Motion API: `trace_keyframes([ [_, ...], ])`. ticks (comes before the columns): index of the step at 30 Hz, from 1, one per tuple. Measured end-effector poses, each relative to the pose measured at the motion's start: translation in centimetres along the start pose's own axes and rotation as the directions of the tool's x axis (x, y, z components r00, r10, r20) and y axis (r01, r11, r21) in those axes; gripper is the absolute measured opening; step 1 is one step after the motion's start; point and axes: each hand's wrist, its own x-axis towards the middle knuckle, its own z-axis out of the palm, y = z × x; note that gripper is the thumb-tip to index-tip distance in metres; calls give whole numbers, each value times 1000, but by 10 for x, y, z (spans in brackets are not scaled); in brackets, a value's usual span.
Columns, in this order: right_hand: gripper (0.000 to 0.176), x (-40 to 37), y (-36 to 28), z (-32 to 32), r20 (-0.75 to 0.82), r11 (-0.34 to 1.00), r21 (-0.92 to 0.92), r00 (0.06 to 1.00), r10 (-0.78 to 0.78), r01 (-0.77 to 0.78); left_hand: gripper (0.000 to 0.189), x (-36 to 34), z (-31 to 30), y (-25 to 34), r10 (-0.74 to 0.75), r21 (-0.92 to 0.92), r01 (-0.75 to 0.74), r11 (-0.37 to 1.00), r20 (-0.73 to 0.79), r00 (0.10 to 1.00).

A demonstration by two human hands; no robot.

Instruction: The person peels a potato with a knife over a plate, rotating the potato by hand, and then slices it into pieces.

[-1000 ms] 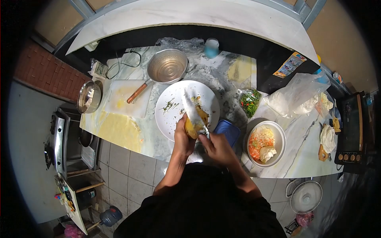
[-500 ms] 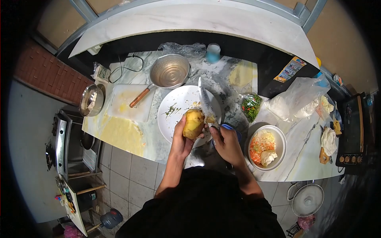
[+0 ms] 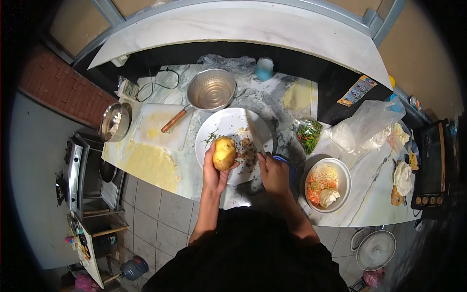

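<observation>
My left hand holds a yellow potato over the near edge of a white plate. My right hand grips a large knife by its handle. The blade points away from me and lies over the plate's right side, to the right of the potato and apart from it. Brown peel scraps and a few green bits lie on the plate between the potato and the blade.
Behind the plate stands a metal saucepan with a wooden handle, next to a white cutting board. A bowl of shredded vegetables, a bag of chillies and plastic bags sit right. A blue lid lies by my right hand.
The potato has moved left and away from the blade. The knife has swung right and lowered over the plate. More peel scraps lie on the plate.
</observation>
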Motion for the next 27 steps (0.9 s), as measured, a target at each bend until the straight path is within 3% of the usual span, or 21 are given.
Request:
trace_keyframes([
  [3,24,0,-2,2,109,986,-153,993,-45,62,46,1,-1,-2,60,106,-50,993,-85,995],
  [5,26,1,-12,1,15,996,59,997,72,-72,44,2,-1,-4,73,76,-64,995,-119,990],
  [8,30,3,-19,-2,161,999,36,986,34,-40,43,2,-6,-4,79,178,-61,982,-93,993],
  [11,32,3,-28,-5,190,999,45,981,-24,16,39,-2,3,-3,82,175,-79,981,-12,997],
  [13,31,5,-33,-8,218,999,44,975,-34,25,45,-3,5,-5,144,314,-156,937,61,988],
  [17,31,8,-35,-9,268,995,101,963,-14,-14,43,-2,10,-12,209,440,-206,874,42,977],
  [19,31,9,-33,-9,269,996,92,963,-27,2,42,0,7,-17,302,496,-271,825,18,953],
  [22,31,11,-24,-2,252,998,69,968,-7,-11,41,-2,2,-15,266,574,-229,786,20,964],
  [27,29,17,-17,-1,129,994,99,991,32,-45,43,-7,3,-16,297,509,-264,820,18,955],
])
